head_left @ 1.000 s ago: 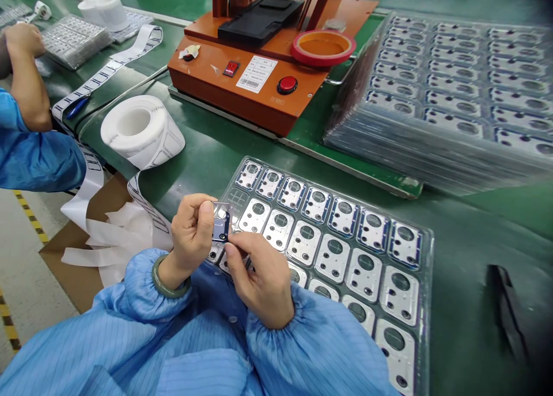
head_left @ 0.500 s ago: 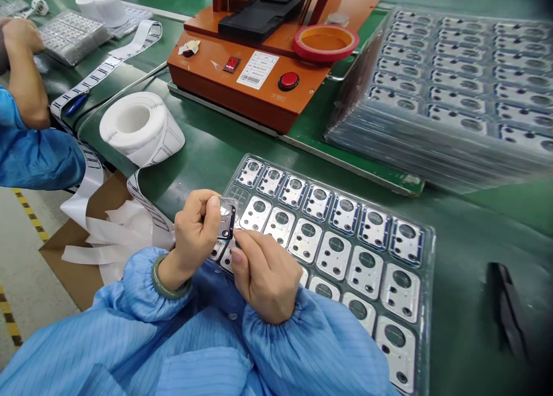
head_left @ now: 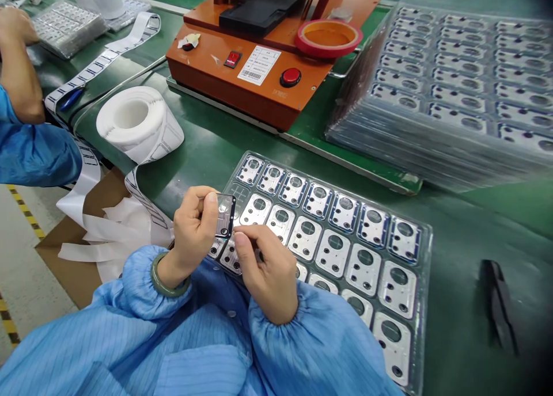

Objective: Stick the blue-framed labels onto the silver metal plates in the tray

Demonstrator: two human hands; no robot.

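My left hand [head_left: 194, 229] pinches a small metal plate [head_left: 225, 214] with a dark rim by its left side, thumb on the face. The plate is held tilted up above the near left part of a clear plastic tray [head_left: 425, 281]. My right hand [head_left: 270, 269] is closed, thumb and forefinger pinched at the plate's lower right corner. What those fingertips hold, if anything, is too small to make out. Rows of similar silver plates [head_left: 336, 251] lie in the tray's pockets; the far row has blue rims. One pocket [head_left: 240, 193] at the left holds no plate.
A roll of white adhesive labels [head_left: 133, 120] stands left, its strip hanging over a cardboard box [head_left: 56, 258]. Behind are an orange machine [head_left: 242, 91] with a red tape roll [head_left: 328, 39] and stacked trays [head_left: 440, 96]. Black tweezers [head_left: 499, 304] lie right. A co-worker's arm [head_left: 21, 79] is left.
The plate is turned to show more of its face. My right hand has shifted slightly, its thumb now higher at the plate's corner. The left hand keeps its grip.
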